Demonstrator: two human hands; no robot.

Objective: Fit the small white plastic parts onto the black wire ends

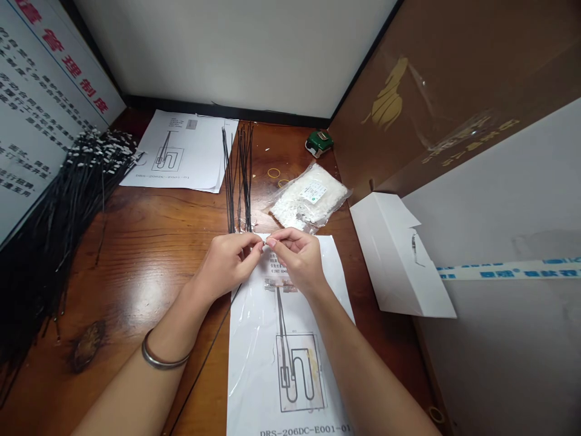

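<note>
At mid-frame, my left hand [229, 260] pinches a wire [209, 351], my right hand [299, 257] a tiny piece [264, 243], seemingly tip work needing steady alignment.

My left forearm [140, 363] and right forearm [363, 357] reach forward, slanting inward. My left hand [231, 261] and right hand [299, 257] nearly meet at the fingertips, each with thumb and index finger pinched together and the other fingers bent.
</note>
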